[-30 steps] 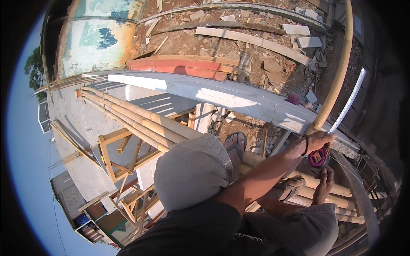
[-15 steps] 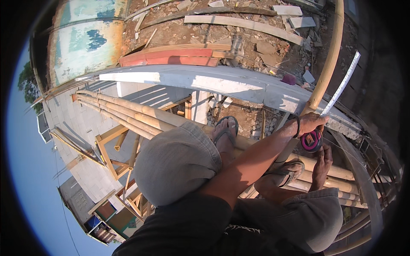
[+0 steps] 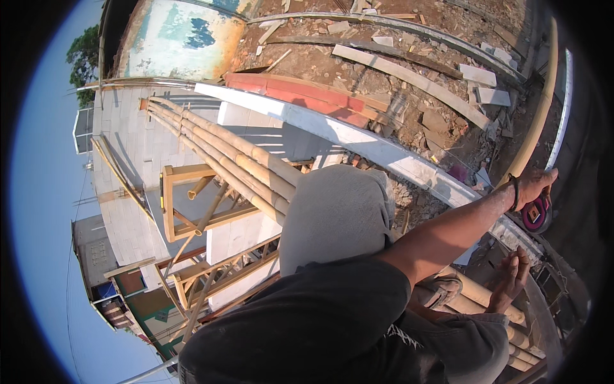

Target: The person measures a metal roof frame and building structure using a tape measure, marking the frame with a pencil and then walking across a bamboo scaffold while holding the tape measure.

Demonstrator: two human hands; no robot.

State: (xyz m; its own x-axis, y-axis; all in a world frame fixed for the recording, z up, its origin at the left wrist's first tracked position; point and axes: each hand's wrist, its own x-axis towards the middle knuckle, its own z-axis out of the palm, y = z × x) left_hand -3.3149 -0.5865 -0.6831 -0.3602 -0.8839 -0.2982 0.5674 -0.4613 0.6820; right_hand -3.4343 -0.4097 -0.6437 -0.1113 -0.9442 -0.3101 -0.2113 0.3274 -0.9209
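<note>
My left hand (image 3: 536, 184), with a dark band at the wrist, reaches out to the right. Its fingers are closed on a tape measure (image 3: 535, 214) with a round black and pink case. The white blade (image 3: 566, 102) runs out from the hand, away from me, beside an upright bamboo pole (image 3: 540, 121). Below and nearer to me is my right hand (image 3: 511, 276), apart from the case. Its fingers are loosely bent, and I see nothing in them. My sandalled foot (image 3: 444, 289) rests on bamboo poles (image 3: 476, 296).
A long pale concrete beam (image 3: 358, 137) crosses in front of me. Beyond it lie red boards (image 3: 294, 93), planks and rubble on the ground. Bundled bamboo poles (image 3: 224, 150) stretch away to the left above a wooden frame (image 3: 169, 205). A tiled pale surface (image 3: 121, 153) lies far left.
My left hand has moved to the right with the tape measure. My right hand has dropped away from the case and its fingers have loosened. The view has shifted left.
</note>
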